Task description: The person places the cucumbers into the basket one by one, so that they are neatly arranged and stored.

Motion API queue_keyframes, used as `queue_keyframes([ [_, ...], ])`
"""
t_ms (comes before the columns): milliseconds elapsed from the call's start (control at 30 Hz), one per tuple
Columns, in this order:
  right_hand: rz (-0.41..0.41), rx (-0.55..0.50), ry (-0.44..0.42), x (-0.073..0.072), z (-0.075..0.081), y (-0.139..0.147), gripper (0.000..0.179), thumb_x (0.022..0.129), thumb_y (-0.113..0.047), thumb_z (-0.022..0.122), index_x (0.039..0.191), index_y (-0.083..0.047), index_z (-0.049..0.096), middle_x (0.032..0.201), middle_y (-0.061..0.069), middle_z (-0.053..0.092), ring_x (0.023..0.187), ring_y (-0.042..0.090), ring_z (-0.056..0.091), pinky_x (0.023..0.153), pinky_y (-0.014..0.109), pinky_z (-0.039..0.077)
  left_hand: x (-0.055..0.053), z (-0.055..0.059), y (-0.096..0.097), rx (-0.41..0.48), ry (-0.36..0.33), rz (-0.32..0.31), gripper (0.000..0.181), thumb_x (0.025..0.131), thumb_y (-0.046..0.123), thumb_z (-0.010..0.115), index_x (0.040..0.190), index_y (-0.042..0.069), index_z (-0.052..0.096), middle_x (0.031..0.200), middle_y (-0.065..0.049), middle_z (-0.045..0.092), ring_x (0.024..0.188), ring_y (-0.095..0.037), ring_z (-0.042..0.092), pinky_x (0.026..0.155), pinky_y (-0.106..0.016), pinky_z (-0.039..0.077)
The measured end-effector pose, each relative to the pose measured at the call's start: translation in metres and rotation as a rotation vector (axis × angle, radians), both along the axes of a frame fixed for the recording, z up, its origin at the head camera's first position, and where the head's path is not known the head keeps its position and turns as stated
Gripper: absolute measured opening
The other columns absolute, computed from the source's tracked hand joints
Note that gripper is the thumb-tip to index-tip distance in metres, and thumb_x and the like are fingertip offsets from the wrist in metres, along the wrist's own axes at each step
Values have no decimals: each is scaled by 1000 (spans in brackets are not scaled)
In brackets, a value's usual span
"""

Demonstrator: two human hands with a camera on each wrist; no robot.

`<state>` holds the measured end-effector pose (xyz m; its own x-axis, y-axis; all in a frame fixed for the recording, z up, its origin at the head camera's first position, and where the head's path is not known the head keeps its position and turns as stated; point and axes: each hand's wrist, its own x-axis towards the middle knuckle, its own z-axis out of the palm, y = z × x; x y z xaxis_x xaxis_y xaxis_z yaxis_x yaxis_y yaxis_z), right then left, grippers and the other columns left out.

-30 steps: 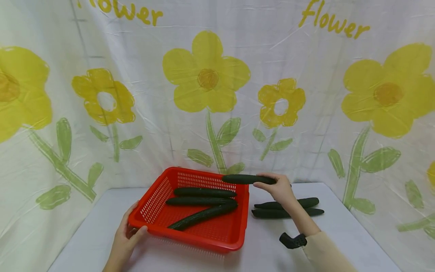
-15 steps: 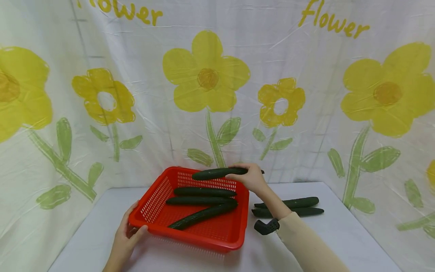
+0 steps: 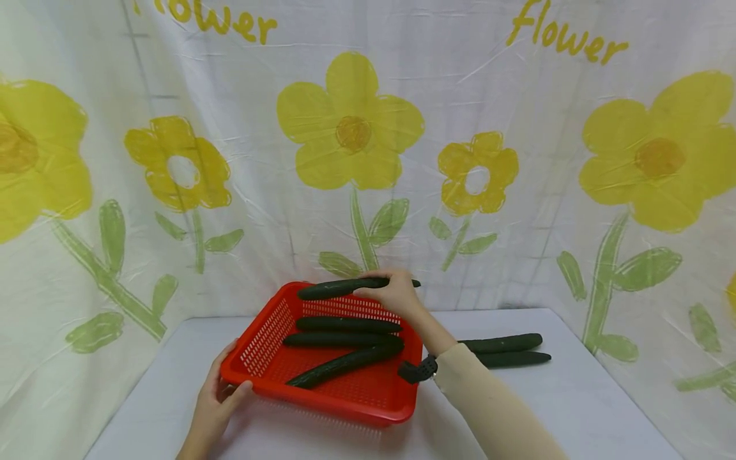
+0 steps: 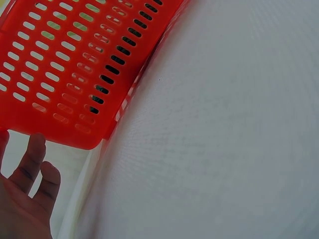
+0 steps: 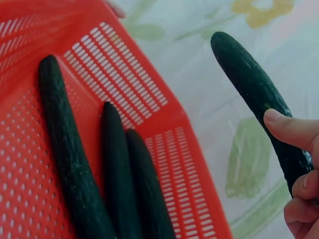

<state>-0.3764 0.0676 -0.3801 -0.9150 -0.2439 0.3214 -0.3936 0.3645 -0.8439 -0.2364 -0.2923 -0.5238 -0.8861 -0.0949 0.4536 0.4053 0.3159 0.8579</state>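
- Starting at my far left and running right across the back, a pale curtain (image 3: 259,160) hangs behind everything, painted with yellow flowers, green stems and the word "flower".
- The left hand (image 3: 213,399) grips the near left corner of the basket, thumb over the rim and bent fingers against the outside.
- The red basket (image 3: 322,397), with its slotted sides, sits on the white table (image 3: 581,402), turned a little askew.
- Inside it lie three cucumbers: a rear cucumber (image 3: 349,324) and a middle cucumber (image 3: 336,340) nearly parallel, and a front cucumber (image 3: 345,367) slanting, its right end up by the middle one's.
- A fourth, the raised cucumber (image 3: 324,291), is held up near the back rim, roughly level and apart from those inside; whether it is over the rim or beyond it, I can't tell.
- The right hand (image 3: 395,294) pinches that one towards its right end, between thumb and curled fingers.
- Below that hand come a black wrist device (image 3: 418,370) and a beige sleeve (image 3: 489,406).
- Furthest right, two more cucumbers (image 3: 508,344) lie side by side on the table, partly hidden by the arm.
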Motion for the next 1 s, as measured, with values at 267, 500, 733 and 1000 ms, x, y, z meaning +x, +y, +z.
queue_keyframes([
  [267,-32,21,-2,-10,-13,-30,33,82,-31,94,111,-19,85,120,1,77,111,23,69,88,39,60,2,0,-2,-8,-6,25,78,99,-3,68,166,14,33,153,26,42,119,7,57,91,-9,50],
  [500,-82,-9,34,-5,-25,-54,34,81,-27,95,110,-13,85,117,5,78,113,27,70,93,43,59,-1,-2,1,12,29,3,78,97,-7,68,165,10,35,156,24,44,119,4,59,92,-10,50],
  [733,-109,18,-4,-4,-45,-64,32,81,-29,95,108,-15,85,119,4,77,114,26,69,94,41,59,-2,0,0,15,19,5,79,97,-7,68,166,12,34,156,24,44,120,5,58,92,-9,49],
  [1000,-73,159,-101,6,-52,-67,32,78,-32,96,105,-18,87,112,1,78,113,28,68,105,49,53,0,2,2,30,60,-19,79,95,-11,67,165,7,35,157,21,45,121,4,59,93,-9,49],
])
